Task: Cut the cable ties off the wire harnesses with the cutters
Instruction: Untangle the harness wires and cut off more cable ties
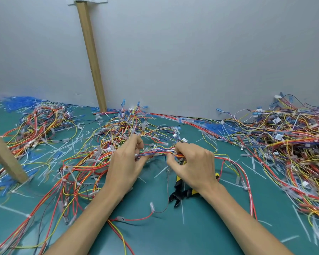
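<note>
Red and yellow wires (157, 151) stretch taut between my left hand (125, 162) and right hand (194, 163), both pinching the bundle, likely to search it; the cutters (179, 193) lie on the green mat (201, 227) under my right wrist, within reach

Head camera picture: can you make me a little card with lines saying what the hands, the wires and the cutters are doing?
Left hand: pinches one end of a multicoloured wire bundle
Right hand: pinches its other end
Yellow-and-black-handled cutters: beneath the right hand and wrist, jaws apart; held or lying, cannot tell
Cut white plastic ties: scattered over the green mat
More wires: left wire heap and right wire heap
</note>
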Motion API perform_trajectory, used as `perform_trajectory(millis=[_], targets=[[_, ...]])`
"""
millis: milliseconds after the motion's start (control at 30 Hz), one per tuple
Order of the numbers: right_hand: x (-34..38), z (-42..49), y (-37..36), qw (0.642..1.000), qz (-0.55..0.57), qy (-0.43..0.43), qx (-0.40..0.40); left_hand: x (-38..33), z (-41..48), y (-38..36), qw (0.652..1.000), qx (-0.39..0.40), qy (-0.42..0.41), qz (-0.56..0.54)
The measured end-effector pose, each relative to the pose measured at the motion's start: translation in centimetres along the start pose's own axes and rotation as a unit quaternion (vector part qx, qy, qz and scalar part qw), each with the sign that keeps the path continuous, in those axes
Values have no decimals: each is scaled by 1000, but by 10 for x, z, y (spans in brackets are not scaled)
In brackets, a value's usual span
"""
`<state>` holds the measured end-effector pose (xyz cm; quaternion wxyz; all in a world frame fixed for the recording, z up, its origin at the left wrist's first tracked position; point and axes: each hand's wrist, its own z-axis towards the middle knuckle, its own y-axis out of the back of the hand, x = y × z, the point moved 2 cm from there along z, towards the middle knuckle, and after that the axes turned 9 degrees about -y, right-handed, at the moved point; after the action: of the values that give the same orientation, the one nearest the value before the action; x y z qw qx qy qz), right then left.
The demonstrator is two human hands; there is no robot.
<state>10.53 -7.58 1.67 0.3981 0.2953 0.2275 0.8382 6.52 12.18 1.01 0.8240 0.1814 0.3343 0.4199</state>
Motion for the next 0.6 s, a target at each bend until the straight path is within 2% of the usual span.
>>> perform_trajectory(millis=[67,167,300,433,600], targets=[[-4,1,-1,1000,-21,1,-18,-1,1,3,999,15,-21,25],[-8,3,-1,998,-46,4,-35,2,0,2,997,47,-6,56],[-8,3,1,997,-55,11,-54,2,0,2,997,33,1,76],[-9,3,6,997,-14,-18,-79,2,-4,-2,985,46,-52,160],[-7,2,7,995,5,-44,-86,7,-6,-6,988,112,-65,82]])
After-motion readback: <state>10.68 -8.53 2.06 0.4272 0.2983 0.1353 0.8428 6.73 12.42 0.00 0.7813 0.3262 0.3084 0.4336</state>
